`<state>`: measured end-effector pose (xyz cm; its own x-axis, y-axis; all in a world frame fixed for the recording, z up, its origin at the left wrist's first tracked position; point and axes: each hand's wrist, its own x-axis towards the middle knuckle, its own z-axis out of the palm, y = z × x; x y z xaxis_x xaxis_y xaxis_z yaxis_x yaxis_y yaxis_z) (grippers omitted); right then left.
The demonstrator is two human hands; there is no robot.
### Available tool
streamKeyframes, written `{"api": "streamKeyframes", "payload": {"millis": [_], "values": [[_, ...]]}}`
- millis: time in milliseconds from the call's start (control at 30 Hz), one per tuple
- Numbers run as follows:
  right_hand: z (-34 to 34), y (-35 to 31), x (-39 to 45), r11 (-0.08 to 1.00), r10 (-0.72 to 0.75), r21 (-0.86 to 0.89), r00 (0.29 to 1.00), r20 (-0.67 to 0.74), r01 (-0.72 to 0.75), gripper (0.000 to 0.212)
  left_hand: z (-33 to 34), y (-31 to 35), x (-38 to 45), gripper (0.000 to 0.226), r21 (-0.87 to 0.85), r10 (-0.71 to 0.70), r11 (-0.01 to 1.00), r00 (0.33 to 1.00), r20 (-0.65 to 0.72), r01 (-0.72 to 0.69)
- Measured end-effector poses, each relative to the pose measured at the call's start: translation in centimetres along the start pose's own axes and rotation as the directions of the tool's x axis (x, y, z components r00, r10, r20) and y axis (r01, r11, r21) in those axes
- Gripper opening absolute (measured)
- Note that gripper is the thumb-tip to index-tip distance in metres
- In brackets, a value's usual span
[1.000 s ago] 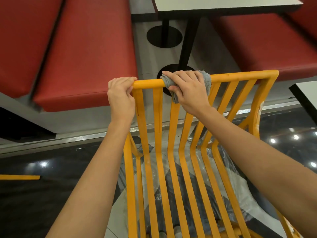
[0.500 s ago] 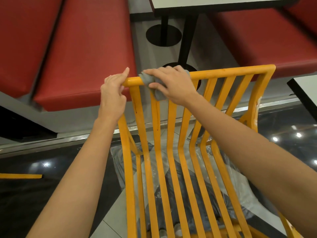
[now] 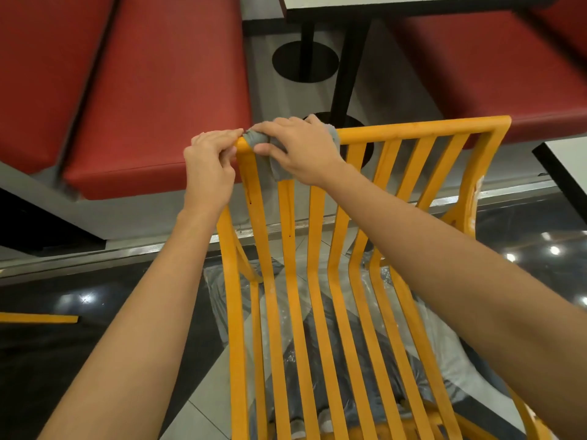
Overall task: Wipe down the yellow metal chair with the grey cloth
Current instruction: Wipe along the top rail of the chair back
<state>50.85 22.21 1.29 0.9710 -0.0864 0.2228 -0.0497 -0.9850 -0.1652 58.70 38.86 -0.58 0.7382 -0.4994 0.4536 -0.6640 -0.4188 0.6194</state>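
Hands (image 3: 254, 154) crowd chair's (image 3: 422, 130) left top-rail corner, cloth (image 3: 258, 138) wrapped there.

So the yellow slatted metal chair (image 3: 333, 296) sits dead centre, its back nearest the camera and the top rail running left to right. The left hand (image 3: 208, 168) is on the rail's left corner, and the right hand (image 3: 300, 152) is just beside it on the rail, with the crumpled grey cloth (image 3: 259, 139) between palm and rail, touching the left fingertips. Under the chair lies a clear plastic sheet (image 3: 444, 360) on the glossy dark tiled floor (image 3: 79, 338). Beyond the rail, a red padded bench seat (image 3: 152, 77) is on the left, another red padded bench (image 3: 482, 65) on the right, and the white-topped table with black post legs (image 3: 397, 3) stands between them.
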Motion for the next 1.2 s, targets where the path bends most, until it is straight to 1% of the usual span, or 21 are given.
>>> {"api": "streamKeyframes", "payload": {"millis": [100, 167, 233, 300, 400, 467, 533, 667, 767, 833, 900, 967, 1033, 1100, 1200], "values": [[-1.2, 2.1, -0.9, 0.986, 0.062, 0.16, 0.998, -0.032, -0.056, 0.038, 0.1, 0.0, -0.2, 0.034, -0.001, -0.026, 1.0, 1.0, -0.001, 0.026], [-1.8, 4.0, -2.0, 0.969, 0.148, 0.207, 0.986, -0.072, -0.131, 0.038, 0.2, 0.0, -0.2, 0.035, -0.01, -0.055, 0.998, 0.998, -0.018, 0.055], [-2.2, 5.0, -2.6, 0.956, 0.19, 0.242, 0.979, -0.077, -0.167, 0.038, 0.4, 0.2, -0.2, 0.035, -0.021, -0.07, 0.997, 0.997, -0.04, 0.069], [-2.3, 4.7, -2.4, 0.961, 0.148, 0.239, 0.988, -0.033, -0.136, 0.036, 0.7, 0.5, -0.3, 0.036, -0.024, -0.063, 0.998, 0.996, -0.063, 0.061], [-1.8, 2.8, -1.2, 0.985, 0.02, 0.173, 0.999, 0.025, -0.024, 0.045, 0.9, 0.6, -0.3, 0.036, -0.012, -0.063, 0.998, 0.995, -0.081, 0.062], [-1.6, 1.9, -0.4, 0.991, 0.022, 0.133, 0.999, 0.024, -0.025, 0.045, 0.9, 0.6, -0.3, 0.036, -0.002, -0.064, 0.998, 0.995, -0.078, 0.064], [-1.6, 1.9, 0.2, 0.991, 0.07, 0.115, 0.996, 0.046, -0.075, 0.043, 0.8, 0.5, -0.3, 0.037, 0.01, -0.049, 0.999, 0.996, -0.077, 0.05], [-2.3, 3.5, 0.5, 0.95, 0.199, 0.234, 0.978, 0.058, -0.207, 0.051, 0.6, 0.1, -0.3, 0.042, 0.016, -0.043, 0.999, 0.997, -0.071, 0.044], [-3.0, 5.7, -0.8, 0.936, 0.288, 0.192, 0.955, 0.068, -0.295, 0.05, 0.5, 0.2, -0.2, 0.041, -0.003, -0.07, 0.998, 0.994, -0.086, 0.07], [-3.1, 6.5, -2.7, 0.959, 0.257, 0.115, 0.966, 0.032, -0.259, 0.049, 0.6, 0.5, -0.3, 0.041, -0.013, -0.077, 0.997, 0.992, -0.104, 0.076], [-2.6, 6.0, -4.2, 0.987, 0.146, 0.062, 0.989, -0.006, -0.145, 0.047, 0.8, 0.7, -0.4, 0.041, -0.007, -0.091, 0.996, 0.99, -0.11, 0.091], [-1.4, 4.6, -4.2, 1.0, 0.02, -0.01, 1.0, 0.003, -0.02, 0.046, 1.0, 0.7, -0.3, 0.041, 0.004, -0.094, 0.995, 0.99, -0.11, 0.095], [-0.6, 3.4, -3.0, 0.997, -0.057, -0.058, 0.998, 0.013, 0.058, 0.045, 1.1, 0.6, -0.3, 0.041, 0.018, -0.094, 0.995, 0.99, -0.109, 0.096], [-0.6, 3.0, -1.9, 0.998, -0.062, -0.02, 0.998, 0.006, 0.062, 0.038, 0.9, 0.5, -0.3, 0.041, 0.027, -0.086, 0.996, 0.991, -0.101, 0.089], [-1.2, 4.2, -2.3, 0.998, 0.003, 0.061, 0.996, -0.092, 0.002, 0.033, 0.5, 0.4, -0.3, 0.039, 0.016, -0.06, 0.998, 0.995, -0.079, 0.062]]}}
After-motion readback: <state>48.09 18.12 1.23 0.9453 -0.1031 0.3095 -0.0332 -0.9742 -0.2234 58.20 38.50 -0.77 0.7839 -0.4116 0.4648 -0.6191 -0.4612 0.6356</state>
